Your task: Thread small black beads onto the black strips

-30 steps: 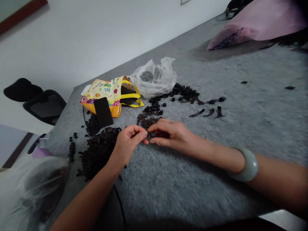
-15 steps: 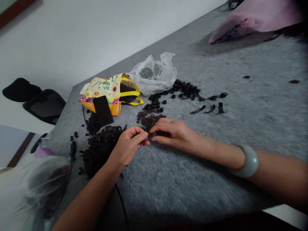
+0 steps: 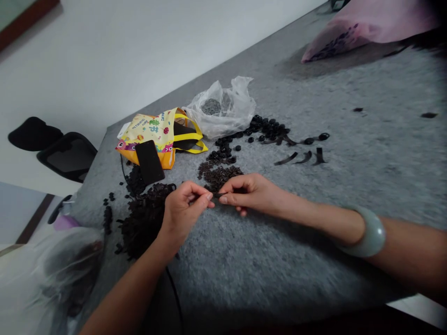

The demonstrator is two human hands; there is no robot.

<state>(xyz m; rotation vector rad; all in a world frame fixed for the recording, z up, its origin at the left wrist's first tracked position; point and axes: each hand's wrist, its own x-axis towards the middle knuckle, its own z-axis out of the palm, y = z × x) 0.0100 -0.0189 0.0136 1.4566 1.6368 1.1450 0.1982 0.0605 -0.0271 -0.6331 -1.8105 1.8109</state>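
- Left hand (image 3: pixel 183 211) and right hand (image 3: pixel 249 193) pinch a small dark strip (image 3: pixel 219 195) between fingertips
- Large dark heap (image 3: pixel 145 218) lies just beside the left hand
- Smaller dark heap (image 3: pixel 220 177) sits just beyond the right hand

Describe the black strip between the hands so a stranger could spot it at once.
On the grey fuzzy table cover, find the left hand and the right hand, which wears a pale green bangle, meeting. The thin black strip is pinched between their fingertips, just below a heap of small dark pieces. Unlike the similar strips lying loose nearby, it is held.
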